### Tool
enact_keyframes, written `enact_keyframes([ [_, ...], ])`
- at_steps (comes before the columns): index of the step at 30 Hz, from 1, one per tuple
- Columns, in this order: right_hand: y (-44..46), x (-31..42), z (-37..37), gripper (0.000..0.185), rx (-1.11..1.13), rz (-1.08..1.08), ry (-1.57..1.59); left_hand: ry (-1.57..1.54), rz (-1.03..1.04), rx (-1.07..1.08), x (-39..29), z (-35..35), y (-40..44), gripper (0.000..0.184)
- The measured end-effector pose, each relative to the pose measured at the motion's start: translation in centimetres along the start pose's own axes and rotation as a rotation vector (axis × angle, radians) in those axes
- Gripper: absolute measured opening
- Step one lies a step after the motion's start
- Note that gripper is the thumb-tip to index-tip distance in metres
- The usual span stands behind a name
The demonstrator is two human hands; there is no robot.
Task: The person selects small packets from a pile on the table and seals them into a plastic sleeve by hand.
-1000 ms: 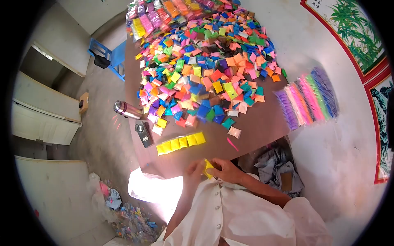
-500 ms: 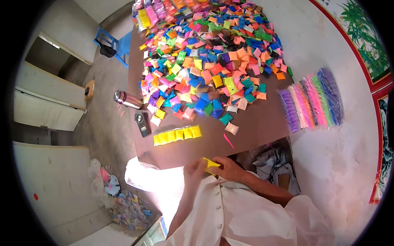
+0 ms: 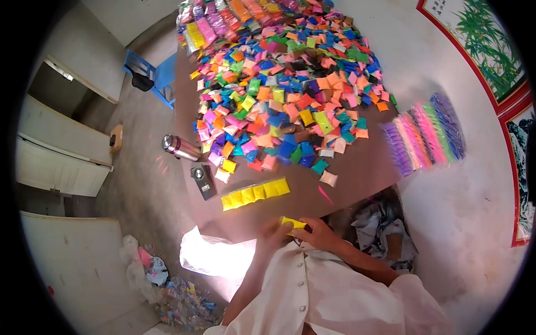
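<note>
Close to the table's near edge, my left hand [image 3: 272, 232] and my right hand [image 3: 319, 233] are closed around a small yellow packet [image 3: 293, 223], one on each side of it. The left fingers are slightly blurred. Just beyond them, a joined strip of yellow packets [image 3: 256, 194] lies on the brown table [image 3: 357, 177]. A thin pink piece [image 3: 325, 195] rests to its right. Behind is a large heap of small coloured packets [image 3: 290, 106], with several bundled strips [image 3: 223, 19] at the far end.
A metallic flask [image 3: 181, 147] and a black device [image 3: 202, 181] stand along the left edge. Rows of coloured packet strips [image 3: 427, 134] lie at the right. Wrappers litter the floor [image 3: 187, 298]; a blue chair [image 3: 159, 75] stands back left. Grey wrapping [image 3: 379, 226] is below the right edge.
The camera view has shifted, so the table items appear lower and further right. The yellow packet stays between both hands and looks flatter in its angle.
</note>
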State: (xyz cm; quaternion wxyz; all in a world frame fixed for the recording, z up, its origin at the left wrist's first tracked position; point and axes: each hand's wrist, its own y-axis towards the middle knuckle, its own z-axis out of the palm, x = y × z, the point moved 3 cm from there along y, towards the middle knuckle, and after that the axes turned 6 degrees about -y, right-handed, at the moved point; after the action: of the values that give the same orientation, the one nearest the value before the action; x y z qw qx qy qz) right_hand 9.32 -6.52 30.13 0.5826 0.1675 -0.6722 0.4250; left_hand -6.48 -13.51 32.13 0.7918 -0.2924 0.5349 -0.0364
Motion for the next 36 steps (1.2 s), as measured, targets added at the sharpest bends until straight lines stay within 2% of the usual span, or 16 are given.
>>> enact_keyframes([
  [1,0.2,0.2,0.9,0.030,-0.015,0.037,0.088,-0.002,0.000,-0.006,0.0,-1.0,0.0,0.018],
  [4,1.3,-1.0,2.7,0.030,-0.017,0.051,0.034,-0.006,-0.020,0.048,0.0,-3.8,0.4,0.019],
  [7,1.8,0.8,4.2,0.028,-0.076,0.047,0.031,0.117,-0.082,0.105,0.3,-6.4,0.4,0.026],
  [10,2.4,-0.9,5.3,0.019,-0.056,0.011,-0.153,0.016,-0.047,0.103,1.4,-8.5,0.9,0.026],
  [14,2.7,-1.5,7.1,0.017,-0.095,-0.022,-0.174,0.046,-0.022,0.160,1.5,-10.3,1.4,0.024],
  [16,2.9,-1.7,7.9,0.018,-0.088,0.021,-0.078,0.033,-0.016,0.160,1.8,-10.8,1.8,0.024],
  [20,2.7,-0.4,8.2,0.021,-0.171,0.093,0.010,-0.008,-0.018,0.174,1.5,-11.0,2.0,0.022],
  [25,2.5,1.6,7.7,0.024,-0.213,-0.048,-0.188,0.013,-0.041,0.181,0.5,-9.8,1.3,0.020],
  [30,2.5,1.6,7.0,0.025,-0.190,-0.088,-0.184,0.066,-0.009,0.162,1.9,-9.5,1.6,0.019],
  [36,1.5,0.9,3.9,0.026,-0.145,-0.059,-0.150,0.130,0.009,0.115,1.2,-5.7,1.3,0.016],
])
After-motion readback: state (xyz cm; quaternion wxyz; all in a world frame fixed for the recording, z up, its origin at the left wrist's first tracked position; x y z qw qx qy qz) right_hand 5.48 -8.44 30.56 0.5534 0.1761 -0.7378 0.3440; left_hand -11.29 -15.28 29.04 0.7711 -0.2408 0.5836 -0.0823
